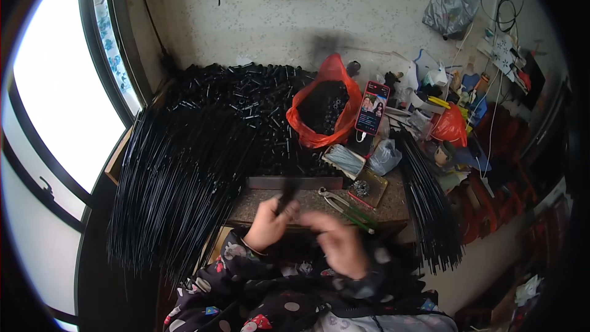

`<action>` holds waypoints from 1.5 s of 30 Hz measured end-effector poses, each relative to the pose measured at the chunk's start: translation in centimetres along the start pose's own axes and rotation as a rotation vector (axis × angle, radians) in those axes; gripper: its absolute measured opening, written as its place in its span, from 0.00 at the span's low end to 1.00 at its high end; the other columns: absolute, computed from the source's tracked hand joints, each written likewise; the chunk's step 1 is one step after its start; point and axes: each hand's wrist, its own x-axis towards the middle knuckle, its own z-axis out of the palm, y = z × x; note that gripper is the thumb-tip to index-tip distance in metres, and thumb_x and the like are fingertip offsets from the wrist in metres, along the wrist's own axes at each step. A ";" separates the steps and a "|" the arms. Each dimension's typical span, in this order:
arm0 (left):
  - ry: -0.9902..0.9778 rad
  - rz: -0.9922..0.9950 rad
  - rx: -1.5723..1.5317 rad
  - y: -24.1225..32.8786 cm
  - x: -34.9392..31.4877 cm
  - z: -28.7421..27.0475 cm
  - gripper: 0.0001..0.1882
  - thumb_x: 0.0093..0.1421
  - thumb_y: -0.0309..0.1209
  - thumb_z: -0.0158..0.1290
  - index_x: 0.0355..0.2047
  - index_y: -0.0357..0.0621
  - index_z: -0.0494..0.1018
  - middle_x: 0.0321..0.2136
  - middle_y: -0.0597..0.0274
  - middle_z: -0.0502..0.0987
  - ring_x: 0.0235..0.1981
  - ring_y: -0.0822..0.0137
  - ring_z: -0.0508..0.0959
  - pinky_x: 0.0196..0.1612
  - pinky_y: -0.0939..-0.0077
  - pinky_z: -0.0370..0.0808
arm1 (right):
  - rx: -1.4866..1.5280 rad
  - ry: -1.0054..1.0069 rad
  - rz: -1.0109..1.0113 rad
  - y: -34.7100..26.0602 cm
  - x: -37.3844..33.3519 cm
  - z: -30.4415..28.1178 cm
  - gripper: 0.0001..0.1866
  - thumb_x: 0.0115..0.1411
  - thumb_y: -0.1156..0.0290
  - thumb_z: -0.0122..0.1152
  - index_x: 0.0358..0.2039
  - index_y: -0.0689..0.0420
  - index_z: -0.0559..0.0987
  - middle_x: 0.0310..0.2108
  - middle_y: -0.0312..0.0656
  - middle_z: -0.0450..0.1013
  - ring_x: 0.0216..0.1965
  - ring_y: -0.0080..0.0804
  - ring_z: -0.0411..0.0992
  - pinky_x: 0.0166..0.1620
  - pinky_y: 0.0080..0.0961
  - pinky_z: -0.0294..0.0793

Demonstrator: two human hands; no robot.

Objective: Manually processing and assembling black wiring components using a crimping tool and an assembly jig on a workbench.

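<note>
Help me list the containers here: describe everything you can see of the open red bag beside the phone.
The red bag looks like thin, glossy plastic. It stands open, its creased rim rising to a peak at the back. Small dark pieces lie inside. Black pieces crowd its left side; the phone is on its right. Its underside is hidden.

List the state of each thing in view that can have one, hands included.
Left hand: closed around the dark piece.
Dark piece: held, blurred.
Right hand: motion-blurred, grip unclear.
Red bag: open at the top, dark parts inside.
Phone: propped up, screen lit, white cable at its lower end.
Green-handled pincers: lying down, handles apart.
Grey bag: hanging by the wall.
Left bundle of black rods: lying, near ends overhanging.
</note>
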 end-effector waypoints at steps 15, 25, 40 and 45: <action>-0.583 -0.257 -0.525 -0.2 -2.8 3.3 0.26 0.61 0.42 0.46 0.51 0.31 0.64 0.44 0.55 0.73 0.47 0.62 0.72 0.53 0.71 0.65 | 0.733 0.569 -0.198 2.5 7.7 -2.5 0.16 0.64 0.57 0.44 0.38 0.59 0.68 0.19 0.35 0.66 0.21 0.24 0.65 0.31 0.28 0.71; -0.122 0.087 0.208 3.5 4.3 -0.5 0.16 0.55 0.28 0.55 0.43 0.34 0.70 0.36 0.54 0.74 0.31 0.70 0.76 0.42 0.74 0.70 | 0.391 0.107 0.156 12.9 1.3 4.3 0.11 0.63 0.69 0.44 0.39 0.64 0.71 0.30 0.40 0.72 0.30 0.26 0.71 0.37 0.22 0.71; -0.254 0.193 0.793 -5.7 14.9 -2.4 0.15 0.48 0.24 0.53 0.39 0.45 0.75 0.34 0.55 0.75 0.33 0.57 0.77 0.38 0.69 0.74 | 0.758 0.364 0.356 14.9 0.7 3.7 0.08 0.62 0.70 0.45 0.37 0.60 0.69 0.27 0.42 0.72 0.25 0.31 0.72 0.28 0.24 0.69; -0.095 0.563 1.642 -13.3 20.9 -4.4 0.06 0.47 0.32 0.49 0.25 0.51 0.74 0.41 0.66 0.69 0.41 0.68 0.69 0.34 0.75 0.67 | 0.770 0.324 0.435 15.1 1.2 4.1 0.08 0.63 0.71 0.45 0.39 0.61 0.69 0.29 0.43 0.72 0.27 0.29 0.72 0.31 0.23 0.72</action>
